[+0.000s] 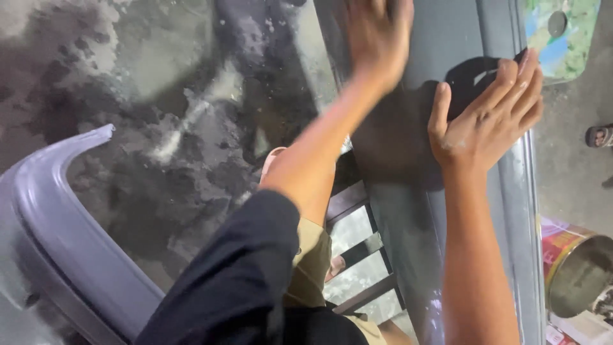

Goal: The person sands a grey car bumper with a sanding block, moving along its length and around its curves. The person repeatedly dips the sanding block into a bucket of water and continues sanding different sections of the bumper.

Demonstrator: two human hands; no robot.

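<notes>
Biggest thing in my view is the wet, stained concrete floor [159, 128], filling everything from nine o'clock up to twelve. Next is the long grey body panel [408, 211], running from twelve o'clock down to about five; its surface is smooth and dull, with a raised edge along its right side. A second grey curved panel [57, 236] sweeps through the eight o'clock corner, well apart from the first.

My left hand [378, 38] sits at twelve o'clock, blurred, fingers spread flat and palm down against the long panel; it grips nothing. My right hand [488, 118] is at two o'clock, also open and flat, fingers together and pressed on the same panel near its raised edge, thumb pointing up toward twelve; it holds nothing either.

Under my left arm, at six o'clock, I see the dark bars of a stand [357, 249] beneath the panel. An open metal tin [578, 271] stands at four o'clock, just beside the panel's right edge. A sandal [599, 135] shows at three o'clock.
</notes>
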